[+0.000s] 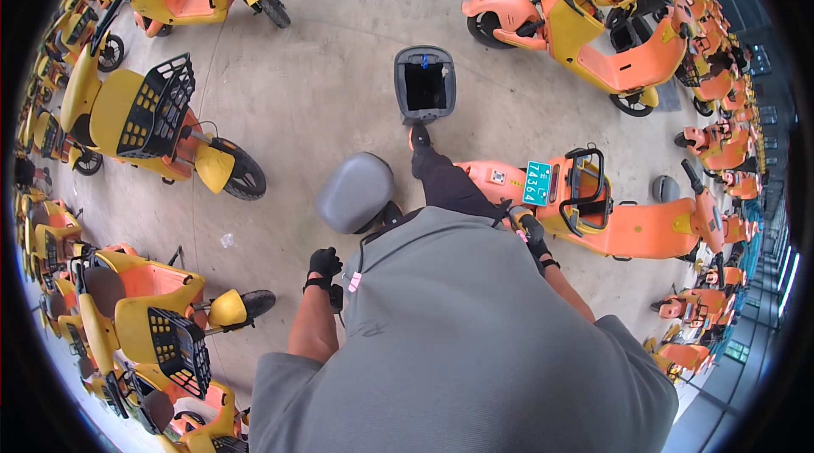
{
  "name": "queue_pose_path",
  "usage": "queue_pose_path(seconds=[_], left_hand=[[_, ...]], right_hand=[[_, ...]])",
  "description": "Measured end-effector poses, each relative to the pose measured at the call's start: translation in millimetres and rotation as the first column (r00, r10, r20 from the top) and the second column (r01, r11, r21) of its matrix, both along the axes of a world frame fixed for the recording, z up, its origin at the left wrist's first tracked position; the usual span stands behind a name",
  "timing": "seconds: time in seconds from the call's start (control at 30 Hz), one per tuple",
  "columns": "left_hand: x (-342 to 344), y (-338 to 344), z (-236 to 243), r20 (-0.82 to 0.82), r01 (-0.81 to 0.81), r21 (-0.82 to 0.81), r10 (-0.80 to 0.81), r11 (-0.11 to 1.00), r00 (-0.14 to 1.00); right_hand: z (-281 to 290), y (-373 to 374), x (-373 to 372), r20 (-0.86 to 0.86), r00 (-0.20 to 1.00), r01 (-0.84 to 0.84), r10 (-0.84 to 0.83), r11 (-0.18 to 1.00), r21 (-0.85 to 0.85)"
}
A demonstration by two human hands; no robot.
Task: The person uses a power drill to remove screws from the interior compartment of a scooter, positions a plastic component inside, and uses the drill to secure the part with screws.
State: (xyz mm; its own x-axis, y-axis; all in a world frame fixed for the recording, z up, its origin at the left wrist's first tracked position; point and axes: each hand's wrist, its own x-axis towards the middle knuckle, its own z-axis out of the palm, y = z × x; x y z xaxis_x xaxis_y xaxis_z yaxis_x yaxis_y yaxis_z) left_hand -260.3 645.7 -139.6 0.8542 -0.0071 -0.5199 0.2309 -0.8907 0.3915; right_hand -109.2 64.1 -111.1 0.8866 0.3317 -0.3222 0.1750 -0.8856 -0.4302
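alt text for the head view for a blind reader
A person in grey stands beside an orange scooter, gloved right hand near its rear, left hand lowered. Ahead sits an open dark bin, with a rounded grey seat nearby and parked scooters around.

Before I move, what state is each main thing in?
Orange scooter: upright, seat off, bay open
Grey seat: on floor, detached
Dark bin: on floor, open-topped
Left hand: gloved, fingers curled
Right hand: gloved, at scooter's tail, grip unclear
Yellow scooters at left: parked upright

Two hands [325,264] [533,235], one green plate [536,183], perhaps dozens of scooters [649,229]
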Motion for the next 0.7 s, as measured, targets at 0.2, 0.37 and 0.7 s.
queue_pose_path(seconds=[0.2, 0.37, 0.7], left_hand=[[54, 9, -7, 0.028, -0.075, 0.011, 0.075, 0.997, 0.997], [108, 7, -14, 0.004, -0.103, 0.040, 0.103, 0.994, 0.995], [310, 25, 30, 0.027, 0.277, 0.107, -0.281, 0.955, 0.959]], right_hand=[[-21, 0, 51, -0.007, 0.999, 0.038, -0.037, 0.999, 0.008], [-31, -8, 107, 0.089, 0.996, 0.031, -0.021, 0.994, -0.104], [42, 2, 259, -0.625, 0.448, 0.837, -0.640, 0.545, 0.042]])
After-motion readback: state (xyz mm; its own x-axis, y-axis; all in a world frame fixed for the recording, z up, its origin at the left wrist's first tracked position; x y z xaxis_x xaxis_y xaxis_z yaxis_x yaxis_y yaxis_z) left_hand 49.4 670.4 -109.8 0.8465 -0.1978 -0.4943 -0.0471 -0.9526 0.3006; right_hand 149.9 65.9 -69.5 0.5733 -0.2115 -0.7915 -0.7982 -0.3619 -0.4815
